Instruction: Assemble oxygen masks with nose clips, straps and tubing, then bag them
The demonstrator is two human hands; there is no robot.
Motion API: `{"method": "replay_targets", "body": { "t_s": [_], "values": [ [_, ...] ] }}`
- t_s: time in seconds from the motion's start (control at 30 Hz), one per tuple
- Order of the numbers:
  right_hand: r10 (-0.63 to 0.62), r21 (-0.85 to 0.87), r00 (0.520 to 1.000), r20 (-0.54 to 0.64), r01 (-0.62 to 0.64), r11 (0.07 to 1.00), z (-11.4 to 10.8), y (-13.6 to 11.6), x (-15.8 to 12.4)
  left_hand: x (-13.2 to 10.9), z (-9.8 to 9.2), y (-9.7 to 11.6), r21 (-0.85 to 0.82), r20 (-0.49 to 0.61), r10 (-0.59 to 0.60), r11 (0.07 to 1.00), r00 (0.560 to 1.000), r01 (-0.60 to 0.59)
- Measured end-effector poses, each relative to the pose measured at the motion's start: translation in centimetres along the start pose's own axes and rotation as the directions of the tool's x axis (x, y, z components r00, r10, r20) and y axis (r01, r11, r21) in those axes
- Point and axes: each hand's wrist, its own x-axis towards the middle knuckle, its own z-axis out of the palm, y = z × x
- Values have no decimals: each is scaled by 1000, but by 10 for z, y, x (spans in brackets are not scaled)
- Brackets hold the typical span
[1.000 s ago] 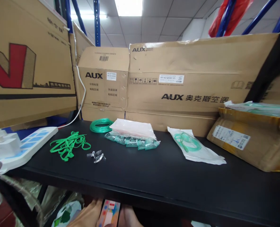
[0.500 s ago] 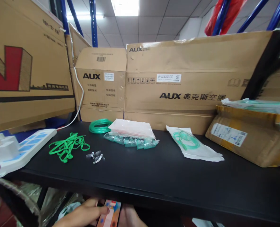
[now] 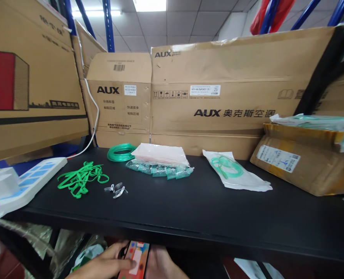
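Observation:
Below the front edge of the black shelf, a phone (image 3: 137,255) with a bright, colourful screen is held low at the bottom of the view. My left hand (image 3: 114,260) is closed around its left side, with a digit lying over the screen. Against the phone's right edge lies my right hand (image 3: 162,263), closed on it, its fingertips hidden. Above them on the shelf are small clear plastic pieces (image 3: 118,190), a tangle of green elastic cord (image 3: 83,178) and a coil of green tubing (image 3: 121,152).
White packets (image 3: 160,153) rest behind clear green-tinted plastic parts (image 3: 160,169). To the right are a bagged green tube set (image 3: 236,170) and a taped cardboard box (image 3: 300,159). A white power strip (image 3: 38,180) lies left. Large cartons (image 3: 218,77) line the back of the black shelf (image 3: 195,211).
The view has shifted slightly, so the shelf items sit a little higher and further left. Both hands remain on the phone, and the digit on its screen has moved slightly lower.

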Motion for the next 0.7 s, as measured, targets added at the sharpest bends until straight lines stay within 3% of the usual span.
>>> {"method": "replay_targets", "body": {
  "t_s": [0.1, 0.27, 0.33, 0.5, 0.7],
  "values": [
    [-6, -2, 1000, 17, 6, 1000, 2, -4, -1, -3, -2, 2, -46, 71, -16, 999, 997, 19],
    [-45, -4, 999, 8, 45, 999, 0, 0, 2, -4, -5, -4, -144, 236, 84, 988, 968, -51],
    [-50, -3, 999, 15, 50, 999, -1, 2, 5, 1, -4, -9, -152, 208, 75, 987, 975, -44],
    [-35, 6, 999, 39, 35, 999, -5, 3, 6, 13, 2, -22, -131, -29, -9, 991, 1000, 5],
    [-30, 5, 998, 50, 30, 1000, -1, -1, 4, 12, -1, -21, -69, -85, -118, 991, 989, 113]
  ]
}}
